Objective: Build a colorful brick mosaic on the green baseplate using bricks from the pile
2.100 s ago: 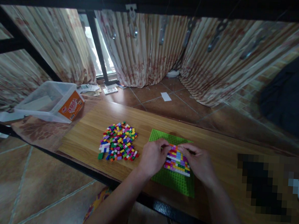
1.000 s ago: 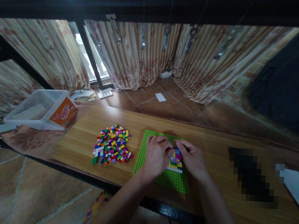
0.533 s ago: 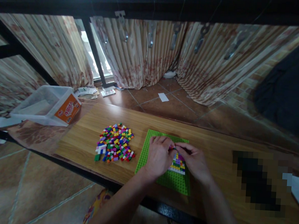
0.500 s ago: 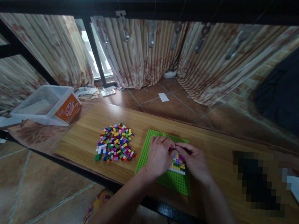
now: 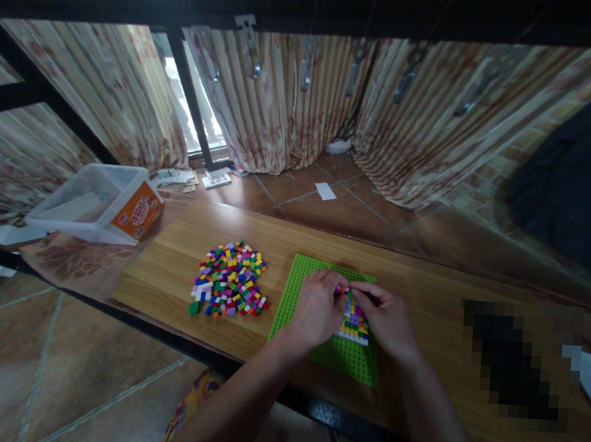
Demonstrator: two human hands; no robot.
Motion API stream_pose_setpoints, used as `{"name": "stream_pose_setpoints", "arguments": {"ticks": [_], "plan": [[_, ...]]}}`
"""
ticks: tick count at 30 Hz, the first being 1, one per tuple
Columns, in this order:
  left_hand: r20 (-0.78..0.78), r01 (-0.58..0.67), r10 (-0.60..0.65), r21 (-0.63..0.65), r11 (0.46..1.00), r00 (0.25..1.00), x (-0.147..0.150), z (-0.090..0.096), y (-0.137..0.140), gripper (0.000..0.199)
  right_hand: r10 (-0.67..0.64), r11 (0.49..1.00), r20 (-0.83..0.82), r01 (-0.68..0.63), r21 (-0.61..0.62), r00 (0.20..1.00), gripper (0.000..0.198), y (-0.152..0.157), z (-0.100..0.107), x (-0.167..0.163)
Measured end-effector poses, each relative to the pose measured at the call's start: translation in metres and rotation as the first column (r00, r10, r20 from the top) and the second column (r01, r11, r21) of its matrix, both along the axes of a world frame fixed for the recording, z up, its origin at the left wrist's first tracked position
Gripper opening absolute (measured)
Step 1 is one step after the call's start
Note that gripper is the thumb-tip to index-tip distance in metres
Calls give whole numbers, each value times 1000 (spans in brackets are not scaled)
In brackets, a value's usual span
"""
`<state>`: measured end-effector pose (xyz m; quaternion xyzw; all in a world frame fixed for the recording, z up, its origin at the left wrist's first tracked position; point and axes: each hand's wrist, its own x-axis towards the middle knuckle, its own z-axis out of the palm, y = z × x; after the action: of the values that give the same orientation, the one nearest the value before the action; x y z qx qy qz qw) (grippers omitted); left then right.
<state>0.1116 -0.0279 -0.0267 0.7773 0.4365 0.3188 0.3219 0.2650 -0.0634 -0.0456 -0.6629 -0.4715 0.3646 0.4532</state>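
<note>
A green studded baseplate (image 5: 285, 297) lies on the wooden table, with rows of small multicoloured building bricks (image 5: 354, 328) pressed onto its right part. My left hand (image 5: 319, 309) rests over the middle of the plate, fingers curled and closed at a few small pink and red bricks (image 5: 341, 289). Against the same bricks, from the right, my right hand (image 5: 386, 318) is closed in a pinch. The two hands' fingertips nearly meet there and partly cover the bricks. Left of the plate spreads a loose pile of building bricks (image 5: 232, 280) in many colours.
A clear plastic box (image 5: 89, 202) with an orange label stands at the table's (image 5: 167, 273) left end. A pixelated dark patch (image 5: 512, 361) covers the right side. Behind the table are tiled floor, papers (image 5: 326, 191) and curtains (image 5: 262, 112).
The view has shifted slightly. Both hands stay at nearly the same spot on the plate, with small finger movements; more of the pink bricks now shows between the fingertips.
</note>
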Motion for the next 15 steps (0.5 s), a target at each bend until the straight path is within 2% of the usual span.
{"name": "stream_pose_setpoints", "arguments": {"ticks": [8, 15], "plan": [[-54, 16, -13, 50, 999, 998, -2, 2, -1, 15, 0, 999, 62, -3, 46, 998, 33, -2, 1, -5], [-66, 25, -21, 53, 998, 998, -3, 1, -1, 16, 23, 999, 79, -26, 40, 997, 32, -3, -1, -3]]}}
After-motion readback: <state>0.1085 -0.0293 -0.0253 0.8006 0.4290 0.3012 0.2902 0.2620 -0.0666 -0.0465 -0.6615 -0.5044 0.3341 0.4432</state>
